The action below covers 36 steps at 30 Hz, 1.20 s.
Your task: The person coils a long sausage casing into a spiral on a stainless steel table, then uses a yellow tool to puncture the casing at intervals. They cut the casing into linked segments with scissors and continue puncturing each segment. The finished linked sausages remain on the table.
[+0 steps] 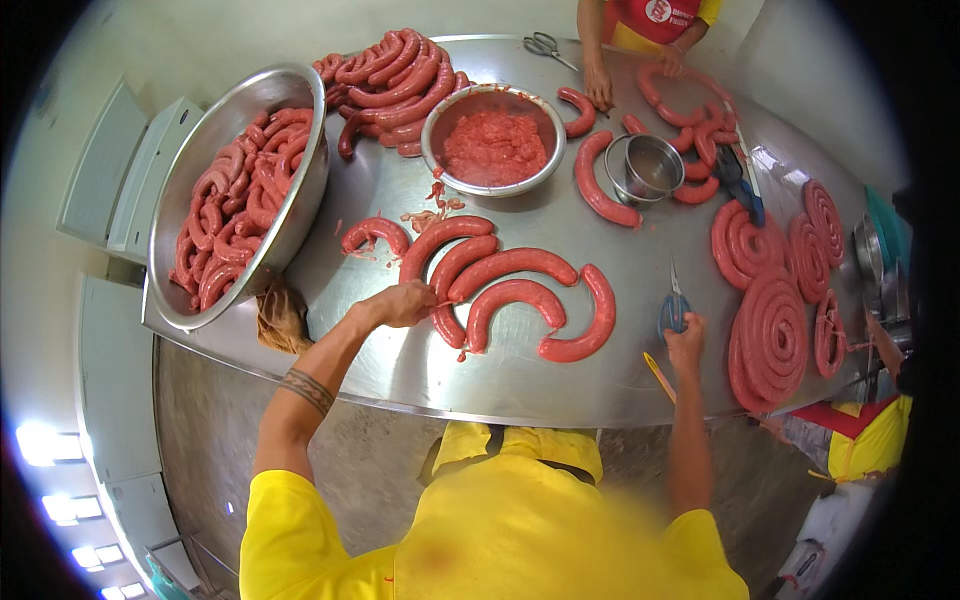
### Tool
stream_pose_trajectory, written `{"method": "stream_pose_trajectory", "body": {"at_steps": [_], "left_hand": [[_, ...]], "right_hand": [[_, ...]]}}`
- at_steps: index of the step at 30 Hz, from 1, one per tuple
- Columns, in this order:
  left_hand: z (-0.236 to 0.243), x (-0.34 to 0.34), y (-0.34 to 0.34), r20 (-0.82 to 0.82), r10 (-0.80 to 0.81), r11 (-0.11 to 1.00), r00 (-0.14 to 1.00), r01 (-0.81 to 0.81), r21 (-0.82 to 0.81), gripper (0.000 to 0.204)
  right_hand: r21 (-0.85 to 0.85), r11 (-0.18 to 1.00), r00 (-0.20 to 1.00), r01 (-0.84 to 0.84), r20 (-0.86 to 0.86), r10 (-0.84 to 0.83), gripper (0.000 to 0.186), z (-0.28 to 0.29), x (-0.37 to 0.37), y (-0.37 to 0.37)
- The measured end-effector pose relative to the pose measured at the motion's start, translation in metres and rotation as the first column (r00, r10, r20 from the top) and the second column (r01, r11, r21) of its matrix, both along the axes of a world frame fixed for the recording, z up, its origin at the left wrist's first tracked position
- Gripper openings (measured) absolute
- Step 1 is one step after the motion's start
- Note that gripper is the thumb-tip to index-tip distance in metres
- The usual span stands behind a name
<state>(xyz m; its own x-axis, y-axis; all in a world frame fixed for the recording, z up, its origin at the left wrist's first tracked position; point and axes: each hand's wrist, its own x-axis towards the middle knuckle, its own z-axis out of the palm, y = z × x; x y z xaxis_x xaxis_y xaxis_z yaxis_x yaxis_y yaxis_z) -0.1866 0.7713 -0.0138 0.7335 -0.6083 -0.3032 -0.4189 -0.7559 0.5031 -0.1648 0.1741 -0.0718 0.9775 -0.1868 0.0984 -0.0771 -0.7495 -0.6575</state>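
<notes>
My left hand [405, 303] is closed in a pinch at the tied end of a raw red sausage [513, 266] lying in the middle of the metal table. Around it lie several more curved sausages, among them one arched piece [515, 302] and one at the right [590, 320]. My right hand [685, 345] is closed round the blue handles of a pair of scissors [674, 305], whose blades point away from me, apart from the sausages. Scraps of casing [432, 212] and a short sausage [375, 235] lie beyond my left hand.
A large steel basin [318, 160] of sausages tilts at the left, on a brown cloth [283, 318]. Behind are a sausage pile [400, 85], a bowl [430, 150] of ground meat and a steel pot [650, 168]. Sausage coils [768, 340] lie right. Co-workers' hands [598, 85] are opposite.
</notes>
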Motion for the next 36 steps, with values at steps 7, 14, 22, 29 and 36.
{"method": "stream_pose_trajectory", "body": {"at_steps": [7, 14, 22, 29, 36], "left_hand": [[0.039, 0.015, 0.014, -0.223, 0.219, 0.946, 0.950, -0.263, -0.190, 0.017], [0.062, 0.016, 0.025, -0.255, 0.347, 0.916, 0.903, -0.384, -0.115, 0.023], [0.048, 0.008, 0.028, -0.181, 0.415, 0.860, 0.892, -0.449, -0.241, 0.018], [0.036, 0.006, -0.017, 0.090, 0.491, 0.840, 0.867, -0.443, -0.314, 0.011], [-0.012, 0.023, -0.195, 0.343, 0.029, 0.961, 0.939, 0.068, -0.267, 0.046]], "right_hand": [[0.990, -0.002, 0.733, 0.143, -0.104, 0.672, 0.063, 0.034, -0.111, 0.185], [0.890, -0.067, 0.412, 0.451, -0.140, 0.901, 0.078, 0.032, -0.125, 0.347], [0.927, -0.104, 0.543, 0.361, -0.118, 0.831, 0.062, 0.036, -0.097, 0.385], [0.949, 0.310, 0.712, 0.066, -0.262, 0.651, 0.036, 0.055, -0.085, 0.245], [0.945, 0.275, 0.906, 0.176, -0.265, 0.330, 0.020, 0.057, -0.076, 0.163]]}}
